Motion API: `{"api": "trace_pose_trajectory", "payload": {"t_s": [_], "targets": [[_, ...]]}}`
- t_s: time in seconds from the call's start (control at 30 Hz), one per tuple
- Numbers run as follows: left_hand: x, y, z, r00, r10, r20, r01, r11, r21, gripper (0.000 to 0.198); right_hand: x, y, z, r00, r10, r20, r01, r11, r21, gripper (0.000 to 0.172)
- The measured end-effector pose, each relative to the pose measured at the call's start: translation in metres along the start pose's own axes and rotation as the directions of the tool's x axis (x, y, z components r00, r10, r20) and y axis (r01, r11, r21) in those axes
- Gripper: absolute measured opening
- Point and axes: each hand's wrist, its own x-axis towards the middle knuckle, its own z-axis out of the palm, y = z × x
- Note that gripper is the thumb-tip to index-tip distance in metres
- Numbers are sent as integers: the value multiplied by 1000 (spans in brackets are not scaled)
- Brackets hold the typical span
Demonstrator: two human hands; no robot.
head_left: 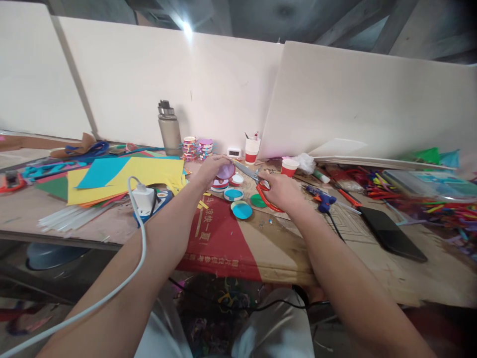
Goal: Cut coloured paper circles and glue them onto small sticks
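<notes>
My left hand [211, 170] is closed on a purple paper disc [226, 170], held above a small group of coloured round pieces [234, 193] on the table. My right hand [278, 191] grips red-handled scissors [258, 185]; their blades are apart and point left toward the purple disc. A blue paper circle [242, 211] and a green one [257, 201] lie just in front of the scissors on a red and brown cardboard sheet [238, 238].
Coloured paper sheets [126, 174] and a white charger with cable [142, 199] lie left. A grey bottle [169, 128], stacked rings [197, 148], red-white cups [289, 167], a blue glue gun [324, 201], a black phone [391, 233] and coloured sticks [428, 204] sit behind and right.
</notes>
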Motion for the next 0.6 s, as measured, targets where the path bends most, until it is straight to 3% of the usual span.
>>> {"api": "trace_pose_trajectory", "payload": {"t_s": [0.33, 0.6], "targets": [[-3, 1, 4, 998, -50, -28, 50, 999, -2, 17, 0, -3, -1, 999, 1, 34, 2, 998, -62, 45], [-3, -3, 7, 984, -154, -95, 142, 982, -121, 12, 1, -3, 6, 997, -61, 53, 63, 997, -37, 45]]}}
